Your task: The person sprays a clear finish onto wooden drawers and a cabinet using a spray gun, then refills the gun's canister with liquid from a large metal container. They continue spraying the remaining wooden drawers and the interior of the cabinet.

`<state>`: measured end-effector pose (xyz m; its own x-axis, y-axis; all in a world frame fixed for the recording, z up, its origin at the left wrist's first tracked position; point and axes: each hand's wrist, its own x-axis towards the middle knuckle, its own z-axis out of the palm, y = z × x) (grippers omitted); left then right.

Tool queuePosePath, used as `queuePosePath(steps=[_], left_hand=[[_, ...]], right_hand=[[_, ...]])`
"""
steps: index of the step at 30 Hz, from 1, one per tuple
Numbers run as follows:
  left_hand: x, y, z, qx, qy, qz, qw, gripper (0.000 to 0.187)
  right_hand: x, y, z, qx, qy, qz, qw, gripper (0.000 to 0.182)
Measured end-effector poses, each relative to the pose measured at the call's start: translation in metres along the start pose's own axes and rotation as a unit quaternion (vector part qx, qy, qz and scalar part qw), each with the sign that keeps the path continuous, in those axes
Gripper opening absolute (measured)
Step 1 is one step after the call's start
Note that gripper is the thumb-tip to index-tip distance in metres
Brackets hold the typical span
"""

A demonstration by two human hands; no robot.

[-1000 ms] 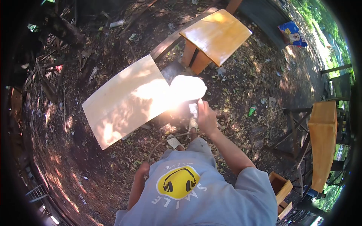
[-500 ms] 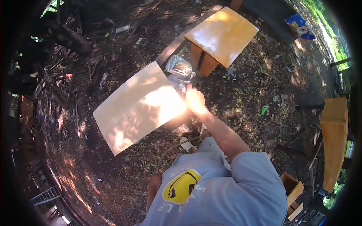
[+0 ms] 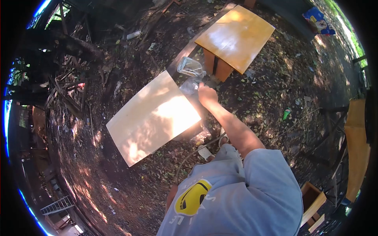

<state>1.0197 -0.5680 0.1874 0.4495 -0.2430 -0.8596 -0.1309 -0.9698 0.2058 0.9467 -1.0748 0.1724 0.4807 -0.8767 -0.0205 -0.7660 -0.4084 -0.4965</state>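
Leaf-strewn ground (image 3: pixel 252 129) lies under everything, so footing wants care. The pale board (image 3: pixel 153 118), at the left, has bright sun patches that hide fine marks; judge its face from the shaded parts. The glossy wooden table (image 3: pixel 236 37) stands beyond it to the right; its shiny edge is best left unbumped. A thin hose (image 3: pixel 195 152) curves in front of the shirt, near the feet, and deserves slack. The clear plastic bag (image 3: pixel 190 84) sits between board and table, by the board's far right corner. The right hand (image 3: pixel 207 94) is at its near edge, fingers curled; I cannot tell whether they grip it. A firm, gathered hold would suit such limp plastic. The left hand (image 3: pixel 172 191) is mostly hidden by the shirt, its grip unclear.
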Motion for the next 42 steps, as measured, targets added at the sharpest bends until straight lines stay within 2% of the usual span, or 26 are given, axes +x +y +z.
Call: queuePosePath(steps=[4,7,10,11,13,15,16,18,21,22,24,25,27,29,30,32,33,36,38,39,41,42], left_hand=[[0.019,0.007,-0.007,0.007,-0.006,0.025,1.0,0.046],[0.036,0.008,-0.015,0.018,-0.018,0.052,0.998,0.045],[0.059,0.005,-0.021,0.019,-0.034,0.081,0.996,0.045],[0.067,0.006,-0.024,0.018,-0.039,0.089,0.995,0.045],[0.074,0.018,-0.028,0.0,-0.055,0.068,0.996,0.045],[0.06,0.052,-0.034,-0.032,-0.087,-0.013,0.996,0.041],[0.078,0.045,-0.03,-0.047,-0.108,0.007,0.993,0.041],[0.128,0.024,-0.022,-0.084,-0.149,0.043,0.984,0.041],[0.133,0.048,-0.016,-0.114,-0.155,0.025,0.981,0.041],[0.141,0.054,-0.013,-0.087,-0.163,0.041,0.982,0.041],[0.155,0.076,-0.004,-0.038,-0.173,0.074,0.981,0.042],[0.158,0.09,0.0,-0.015,-0.177,0.067,0.982,0.043],[0.155,0.125,0.01,0.029,-0.188,0.049,0.981,0.046],[0.177,0.144,0.027,0.109,-0.152,0.089,0.978,0.048],[0.189,0.152,0.037,0.147,-0.134,0.109,0.974,0.049],[0.198,0.175,0.054,0.153,-0.104,0.074,0.98,0.048],[0.199,0.194,0.074,0.154,-0.089,0.06,0.982,0.048],[0.154,0.269,0.12,0.292,-0.06,0.097,0.949,0.045],[0.207,0.279,0.158,0.355,-0.098,0.221,0.903,0.044],[0.202,0.303,0.179,0.237,-0.098,0.15,0.955,0.042],[0.187,0.356,0.209,0.303,-0.102,0.266,0.909,0.039],[0.146,0.396,0.224,0.29,-0.061,0.245,0.923,0.039]], right_hand=[[-0.026,-0.028,-0.046,0.004,0.039,-0.011,0.999,0.022],[-0.055,-0.043,-0.075,0.07,0.061,-0.038,0.995,0.024],[-0.082,-0.027,-0.058,0.073,0.103,-0.085,0.988,0.028],[-0.091,-0.009,-0.035,0.077,0.148,-0.112,0.98,0.027],[-0.132,-0.005,-0.047,0.123,0.151,-0.063,0.979,0.028],[-0.181,-0.007,-0.071,0.131,0.138,0.002,0.982,0.031],[-0.206,-0.006,-0.082,0.118,0.122,0.042,0.985,0.033],[-0.255,0.016,-0.083,0.187,0.174,0.082,0.963,0.038],[-0.304,0.051,-0.093,0.234,0.2,0.138,0.941,0.042],[-0.312,0.06,-0.097,0.26,0.226,0.148,0.927,0.041],[-0.321,0.082,-0.107,0.313,0.277,0.163,0.894,0.039],[-0.321,0.109,-0.1,0.219,0.316,0.138,0.913,0.033],[-0.316,0.122,-0.125,0.307,0.337,0.207,0.866,0.03],[-0.311,0.122,-0.176,0.356,0.353,0.253,0.827,0.028],[-0.309,0.145,-0.178,0.366,0.378,0.242,0.815,0.025],[-0.302,0.203,-0.173,0.384,0.428,0.214,0.789,0.018],[-0.297,0.227,-0.173,0.425,0.461,0.202,0.753,0.016],[-0.297,0.265,-0.225,0.493,0.447,0.181,0.724,0.015],[-0.3,0.292,-0.255,0.491,0.43,0.206,0.729,0.015],[-0.303,0.312,-0.265,0.481,0.418,0.22,0.738,0.018],[-0.298,0.337,-0.294,0.462,0.427,0.214,0.747,0.021],[-0.294,0.354,-0.304,0.449,0.423,0.207,0.759,0.022]])
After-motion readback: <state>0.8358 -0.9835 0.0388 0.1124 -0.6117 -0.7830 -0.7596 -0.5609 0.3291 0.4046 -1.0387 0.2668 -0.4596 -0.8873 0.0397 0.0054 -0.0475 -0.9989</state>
